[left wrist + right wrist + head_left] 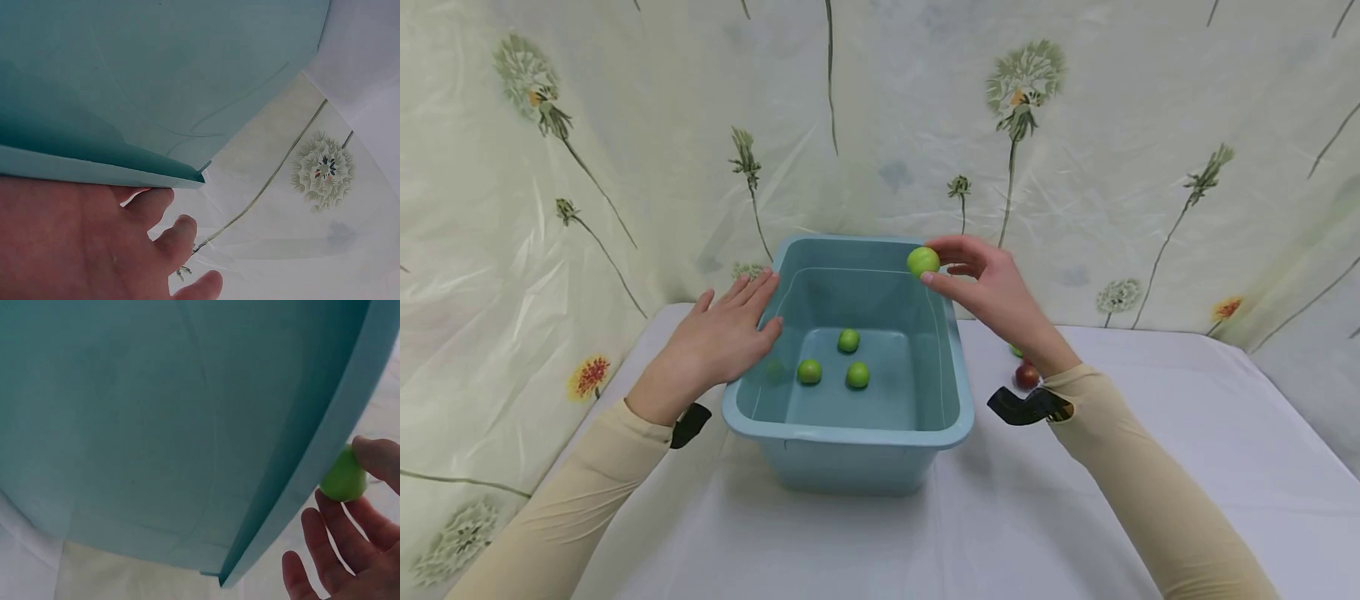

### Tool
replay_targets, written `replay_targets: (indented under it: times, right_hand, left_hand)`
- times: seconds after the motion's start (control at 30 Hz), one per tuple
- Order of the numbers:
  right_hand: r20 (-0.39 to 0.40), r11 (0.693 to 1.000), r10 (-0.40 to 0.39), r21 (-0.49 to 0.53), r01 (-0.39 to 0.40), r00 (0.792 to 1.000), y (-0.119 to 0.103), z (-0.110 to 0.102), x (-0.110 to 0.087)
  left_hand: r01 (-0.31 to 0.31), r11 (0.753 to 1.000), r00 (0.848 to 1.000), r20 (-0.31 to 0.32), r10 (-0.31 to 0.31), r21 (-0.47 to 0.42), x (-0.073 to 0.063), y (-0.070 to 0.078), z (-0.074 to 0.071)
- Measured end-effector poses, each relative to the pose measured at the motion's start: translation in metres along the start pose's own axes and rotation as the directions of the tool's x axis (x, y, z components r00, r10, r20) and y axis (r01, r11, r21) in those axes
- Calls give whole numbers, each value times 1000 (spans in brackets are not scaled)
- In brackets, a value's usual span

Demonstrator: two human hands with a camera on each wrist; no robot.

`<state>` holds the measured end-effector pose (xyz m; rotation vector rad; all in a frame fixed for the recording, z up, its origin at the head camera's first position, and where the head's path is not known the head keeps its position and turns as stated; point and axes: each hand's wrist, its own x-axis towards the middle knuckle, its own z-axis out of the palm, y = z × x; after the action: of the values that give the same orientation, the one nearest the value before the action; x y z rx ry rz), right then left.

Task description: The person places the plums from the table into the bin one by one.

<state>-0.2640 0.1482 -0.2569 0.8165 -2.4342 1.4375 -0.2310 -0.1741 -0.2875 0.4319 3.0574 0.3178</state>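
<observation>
A light blue plastic tub [850,435] stands on the table, with three small round green fruits [857,375] on its floor. Above the tub's right rim, near the far corner, my right hand [981,279] pinches another small round green fruit [922,262] between thumb and fingertips. That fruit [345,476] shows beside the rim in the right wrist view. My left hand [722,333] lies at the left rim with its fingers extended, the thumb over the inner side. From the left wrist view, the hand [94,237] sits right against the outside of the rim.
Right of the tub, a dark red round fruit [1027,376] lies on the white-covered table [1135,417]. A green one [1017,351] behind it is mostly hidden by the right wrist. A flower-patterned sheet [880,100] hangs behind the table and along its left side.
</observation>
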Motion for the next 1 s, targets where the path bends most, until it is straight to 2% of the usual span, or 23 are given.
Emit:
replay_targets:
  times: [0.27, 0.43, 0.7, 1.0]
  right_hand:
    - [60, 999, -36, 10, 35, 998, 25, 12, 19]
    - [122, 998, -59, 7, 58, 991, 24, 18, 28]
    - [230, 999, -39, 30, 33, 972, 19, 27, 38]
    - [354, 997, 3, 69, -29, 935, 15, 37, 45]
  left_hand:
    - [-1, 1000, 1000, 5, 1, -12, -1, 2, -2]
    - [0, 1000, 1000, 5, 0, -18, -2, 2, -3]
    - [-3, 999, 1000, 0, 3, -33, -2, 1, -3]
    - [-6, 999, 1000, -6, 6, -38, 0, -2, 0]
